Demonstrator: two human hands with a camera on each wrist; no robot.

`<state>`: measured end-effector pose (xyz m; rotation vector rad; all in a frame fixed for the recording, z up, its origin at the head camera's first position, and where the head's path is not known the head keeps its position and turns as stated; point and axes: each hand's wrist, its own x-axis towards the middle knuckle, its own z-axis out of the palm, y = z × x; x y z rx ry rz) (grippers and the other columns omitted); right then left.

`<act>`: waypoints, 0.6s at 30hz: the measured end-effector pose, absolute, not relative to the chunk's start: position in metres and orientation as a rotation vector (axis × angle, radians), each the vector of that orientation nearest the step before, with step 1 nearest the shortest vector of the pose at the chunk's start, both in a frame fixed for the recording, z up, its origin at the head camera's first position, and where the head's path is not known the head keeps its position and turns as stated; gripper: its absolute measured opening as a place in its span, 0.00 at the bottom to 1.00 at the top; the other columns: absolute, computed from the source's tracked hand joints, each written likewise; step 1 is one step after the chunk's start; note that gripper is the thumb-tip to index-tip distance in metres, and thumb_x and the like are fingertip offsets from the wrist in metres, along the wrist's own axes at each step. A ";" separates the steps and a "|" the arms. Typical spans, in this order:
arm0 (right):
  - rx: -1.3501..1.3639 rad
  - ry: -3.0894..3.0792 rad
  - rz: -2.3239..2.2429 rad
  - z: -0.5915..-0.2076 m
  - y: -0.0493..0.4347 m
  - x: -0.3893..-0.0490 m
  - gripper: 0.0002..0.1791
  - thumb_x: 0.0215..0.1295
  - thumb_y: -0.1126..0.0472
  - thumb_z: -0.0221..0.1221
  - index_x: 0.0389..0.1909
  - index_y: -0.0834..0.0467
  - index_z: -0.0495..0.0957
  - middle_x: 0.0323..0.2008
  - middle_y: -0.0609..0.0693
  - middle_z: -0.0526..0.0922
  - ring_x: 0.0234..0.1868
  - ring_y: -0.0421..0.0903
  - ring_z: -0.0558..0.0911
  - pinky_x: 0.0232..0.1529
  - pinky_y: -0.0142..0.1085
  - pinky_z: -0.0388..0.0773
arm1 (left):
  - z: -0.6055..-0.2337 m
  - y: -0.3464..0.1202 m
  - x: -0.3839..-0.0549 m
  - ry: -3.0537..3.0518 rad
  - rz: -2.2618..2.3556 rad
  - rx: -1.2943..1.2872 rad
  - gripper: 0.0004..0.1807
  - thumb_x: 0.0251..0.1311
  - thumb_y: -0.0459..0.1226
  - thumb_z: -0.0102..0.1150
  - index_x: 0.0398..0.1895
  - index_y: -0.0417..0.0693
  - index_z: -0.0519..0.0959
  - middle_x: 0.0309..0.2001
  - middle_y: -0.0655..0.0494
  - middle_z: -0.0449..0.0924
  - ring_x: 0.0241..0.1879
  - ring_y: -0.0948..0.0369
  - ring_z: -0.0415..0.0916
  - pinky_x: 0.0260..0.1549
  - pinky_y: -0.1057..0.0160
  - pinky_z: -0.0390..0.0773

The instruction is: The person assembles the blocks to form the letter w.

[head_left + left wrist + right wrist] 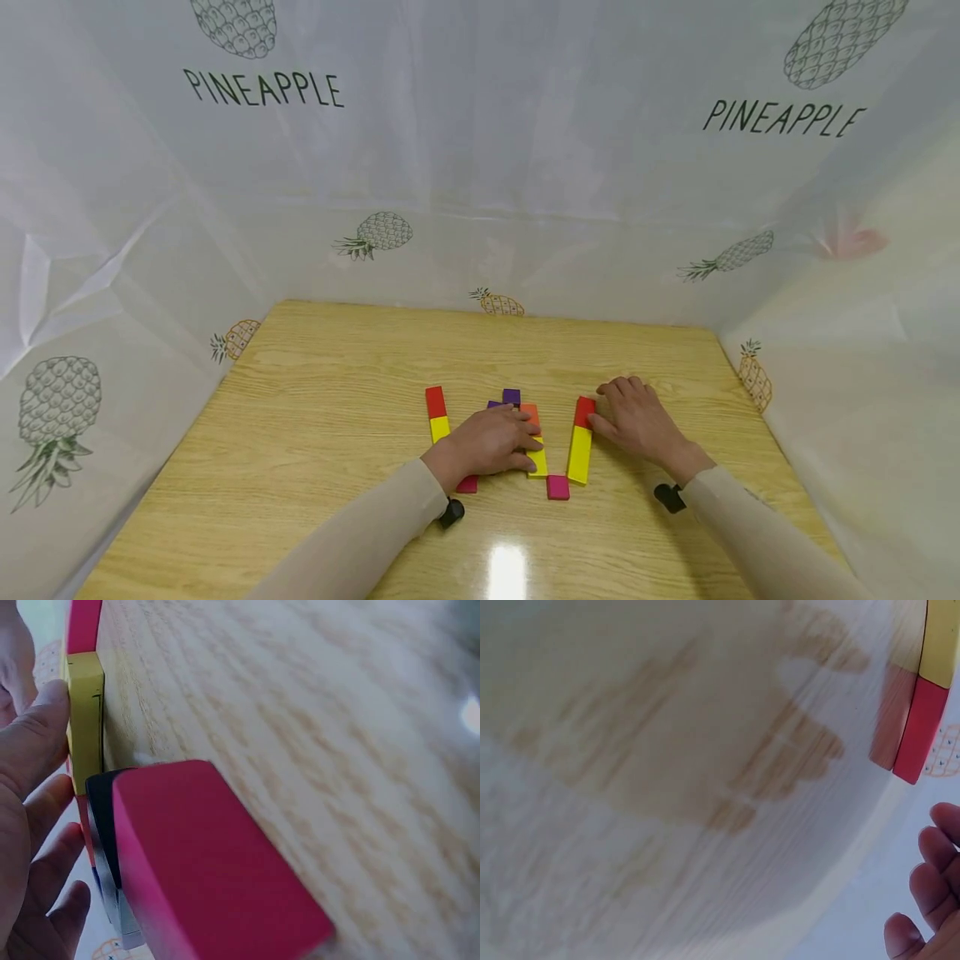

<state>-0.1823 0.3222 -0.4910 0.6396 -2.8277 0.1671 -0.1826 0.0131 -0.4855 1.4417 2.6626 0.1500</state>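
Observation:
My left hand (491, 442) lies over the middle blocks with its fingers spread. Its fingers touch a yellow block (537, 468) and reach an orange block (529, 413). Just beyond the knuckles are purple blocks (512, 397), partly covered. On the other side, my right hand (637, 417) rests beside a red block (585, 412), its thumb at the block's edge. A yellow block (580, 455) continues in line below that red one. In the left wrist view, a magenta block (214, 862) fills the foreground, a dark piece behind it. What lies beneath the left palm is hidden.
Another row, a red block (436, 402) above a yellow block (440, 427), stands left of the left hand. Single magenta blocks lie at the near side, one (558, 487) at right. Printed curtains surround the wooden table (360, 358) at its back and sides.

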 end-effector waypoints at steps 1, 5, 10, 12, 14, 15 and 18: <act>0.637 -2.830 0.164 -0.491 0.323 -0.182 0.25 0.72 0.47 0.65 0.55 0.65 0.81 0.52 0.62 0.82 0.52 0.62 0.76 0.50 0.57 0.76 | -0.485 0.013 -0.183 2.661 0.153 1.437 0.23 0.75 0.57 0.57 0.68 0.66 0.82 0.72 0.66 0.76 0.78 0.62 0.65 0.80 0.59 0.58; 0.632 -2.840 0.168 -0.491 0.325 -0.181 0.25 0.72 0.46 0.65 0.55 0.65 0.80 0.52 0.62 0.82 0.53 0.62 0.76 0.53 0.58 0.77 | -0.484 0.014 -0.183 2.656 0.159 1.429 0.23 0.75 0.56 0.58 0.68 0.65 0.82 0.72 0.66 0.76 0.77 0.62 0.66 0.81 0.58 0.58; 0.631 -2.845 0.181 -0.492 0.326 -0.180 0.25 0.72 0.47 0.65 0.55 0.65 0.81 0.52 0.61 0.82 0.53 0.62 0.76 0.54 0.59 0.77 | -0.484 0.015 -0.184 2.655 0.142 1.433 0.23 0.75 0.56 0.57 0.69 0.66 0.81 0.73 0.66 0.76 0.77 0.61 0.66 0.81 0.57 0.57; 0.632 -2.840 0.183 -0.492 0.327 -0.179 0.24 0.72 0.47 0.65 0.54 0.64 0.81 0.52 0.61 0.82 0.52 0.62 0.76 0.53 0.59 0.77 | -0.484 0.015 -0.185 2.661 0.135 1.446 0.24 0.76 0.56 0.57 0.70 0.65 0.81 0.72 0.65 0.76 0.77 0.61 0.66 0.81 0.56 0.58; 0.633 -2.836 0.182 -0.493 0.327 -0.179 0.24 0.72 0.47 0.66 0.54 0.64 0.81 0.51 0.61 0.82 0.52 0.61 0.76 0.53 0.58 0.77 | -0.484 0.013 -0.185 2.668 0.142 1.456 0.24 0.76 0.56 0.56 0.71 0.64 0.80 0.72 0.64 0.77 0.77 0.60 0.66 0.81 0.55 0.58; 0.631 -2.834 0.182 -0.494 0.327 -0.179 0.24 0.72 0.47 0.66 0.54 0.64 0.81 0.51 0.61 0.82 0.52 0.61 0.76 0.52 0.58 0.77 | -0.483 0.011 -0.186 2.671 0.150 1.453 0.24 0.77 0.55 0.55 0.71 0.64 0.80 0.72 0.64 0.77 0.78 0.59 0.66 0.81 0.54 0.59; 0.623 -2.827 0.191 -0.495 0.327 -0.178 0.25 0.71 0.47 0.66 0.55 0.64 0.81 0.52 0.61 0.82 0.53 0.62 0.76 0.52 0.58 0.76 | -0.481 0.001 -0.187 2.700 0.210 1.410 0.24 0.78 0.56 0.53 0.69 0.62 0.81 0.72 0.62 0.77 0.78 0.57 0.66 0.80 0.51 0.60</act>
